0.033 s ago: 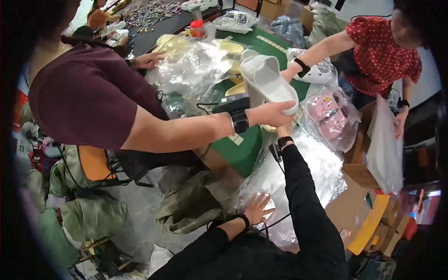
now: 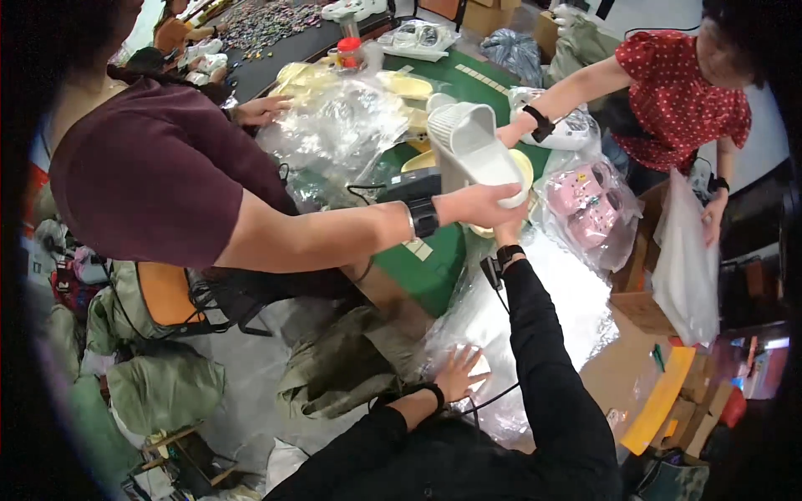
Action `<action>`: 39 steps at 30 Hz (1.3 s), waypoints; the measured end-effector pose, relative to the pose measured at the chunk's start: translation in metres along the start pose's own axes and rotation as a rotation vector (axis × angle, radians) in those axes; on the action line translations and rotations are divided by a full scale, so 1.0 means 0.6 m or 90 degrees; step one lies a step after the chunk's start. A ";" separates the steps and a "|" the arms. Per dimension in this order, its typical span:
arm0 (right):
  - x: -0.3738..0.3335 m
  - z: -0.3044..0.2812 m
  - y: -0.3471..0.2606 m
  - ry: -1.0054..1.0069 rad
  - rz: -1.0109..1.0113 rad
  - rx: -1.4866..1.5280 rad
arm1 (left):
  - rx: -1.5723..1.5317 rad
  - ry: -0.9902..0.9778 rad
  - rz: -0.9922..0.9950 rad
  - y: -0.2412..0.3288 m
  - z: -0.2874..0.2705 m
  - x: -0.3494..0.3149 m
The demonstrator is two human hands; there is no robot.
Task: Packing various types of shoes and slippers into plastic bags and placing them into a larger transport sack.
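My left hand lies with fingers spread on clear plastic bags at the table's near edge. My right hand reaches forward to the heel end of a white slide sandal; its fingers are mostly hidden behind a co-worker's hand. That co-worker, in a dark maroon shirt at the left, grips the heel of the slide. From the right, another co-worker's hand is at the slide's far side. A pale yellow shoe shows just behind it.
Bagged pink clogs lie at the right, beside a cardboard box with plastic sheeting over its edge. Yellow shoes and crumpled clear plastic cover the far left of the green tabletop. An orange-backed chair stands left.
The white slide has tipped and shifted slightly left, exposing more of the yellow shoe behind it. My left hand stays on the plastic.
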State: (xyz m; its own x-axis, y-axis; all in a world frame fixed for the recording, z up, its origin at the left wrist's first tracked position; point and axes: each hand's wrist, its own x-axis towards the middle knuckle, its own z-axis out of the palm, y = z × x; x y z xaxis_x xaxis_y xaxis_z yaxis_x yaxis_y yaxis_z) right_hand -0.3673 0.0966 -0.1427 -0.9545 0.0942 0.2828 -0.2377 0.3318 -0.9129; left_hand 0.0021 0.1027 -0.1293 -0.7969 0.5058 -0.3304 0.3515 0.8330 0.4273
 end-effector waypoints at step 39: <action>-0.346 -0.600 -0.163 0.125 0.038 -0.109 | 0.161 -0.086 0.001 0.016 -0.020 0.010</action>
State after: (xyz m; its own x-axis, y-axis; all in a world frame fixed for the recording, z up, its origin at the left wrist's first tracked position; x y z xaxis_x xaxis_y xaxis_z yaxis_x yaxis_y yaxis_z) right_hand -0.0811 0.3827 -0.0059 -0.9086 0.2937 0.2969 -0.1318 0.4730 -0.8711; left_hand -0.0050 0.1112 -0.1171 -0.7292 0.5184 -0.4467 0.4779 0.8530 0.2097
